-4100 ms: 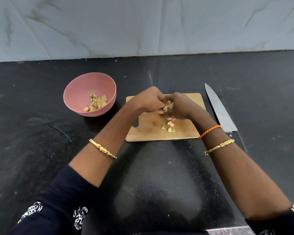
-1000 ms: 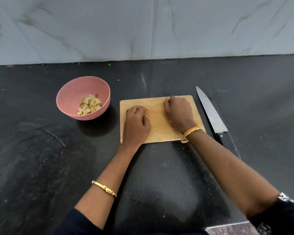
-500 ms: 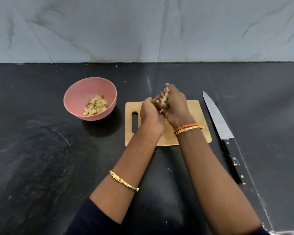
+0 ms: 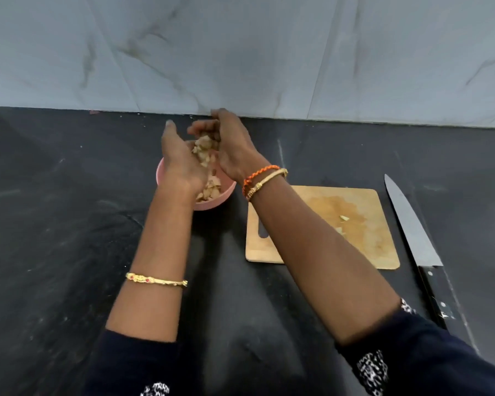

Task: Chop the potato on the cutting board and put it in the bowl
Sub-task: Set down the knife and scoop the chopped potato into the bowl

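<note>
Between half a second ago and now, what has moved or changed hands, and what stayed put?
Both hands, left hand and right hand, carried the potato pieces left from above the cutting board to over the pink bowl, pieces dropping in. Two bits remain on the board. The knife stayed put.

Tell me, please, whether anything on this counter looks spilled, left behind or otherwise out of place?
Two small potato pieces remain on the cutting board while both hands drop the rest into the pink bowl. Nothing looks spilled.
</note>
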A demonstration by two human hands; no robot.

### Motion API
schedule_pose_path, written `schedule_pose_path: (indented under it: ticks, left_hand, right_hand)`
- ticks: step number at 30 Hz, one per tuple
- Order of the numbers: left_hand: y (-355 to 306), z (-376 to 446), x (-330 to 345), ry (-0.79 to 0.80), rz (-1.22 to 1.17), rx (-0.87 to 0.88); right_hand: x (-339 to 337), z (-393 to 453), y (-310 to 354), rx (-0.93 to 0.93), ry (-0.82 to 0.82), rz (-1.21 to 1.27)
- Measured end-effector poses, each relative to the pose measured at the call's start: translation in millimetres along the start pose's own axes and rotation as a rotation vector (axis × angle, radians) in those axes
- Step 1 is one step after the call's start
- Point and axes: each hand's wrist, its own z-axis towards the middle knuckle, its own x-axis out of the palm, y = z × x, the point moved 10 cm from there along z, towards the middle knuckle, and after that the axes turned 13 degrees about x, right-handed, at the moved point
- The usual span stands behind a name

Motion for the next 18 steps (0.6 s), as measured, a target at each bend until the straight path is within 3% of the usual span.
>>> schedule_pose_path:
  ticks: [3,6,8,10,13,15,18]
  left_hand:
    - [-4,10,-17,0.126,0.379,-0.14]
    - [-14,13,-23,0.152,0.641,-0.137]
    - [-23,11,-26,0.092,0.874,-0.037]
    - [-39,8,-23,-0.001,1.087,0.178]
    - [-43,-5,-4,-0.015,1.108,0.575]
    - [-14,-19,20,0.128,1.063,0.69]
    - [55,-39,55,0.436,1.139,0.68]
  right_hand:
    - [5,8,1,0.001,-0.044,-0.266]
    - [2,12,0,-0.035,-0.113,-0.386]
    - [-8,13,-2,-0.075,-0.189,-0.47]
    - [-29,5,1,-0.154,-0.281,-0.476]
    - [-82,-29,11,-0.316,-0.446,-0.42]
    - [-121,-63,15,-0.426,-0.583,-0.505]
    - [-177,-99,2,-0.447,-0.738,-0.778]
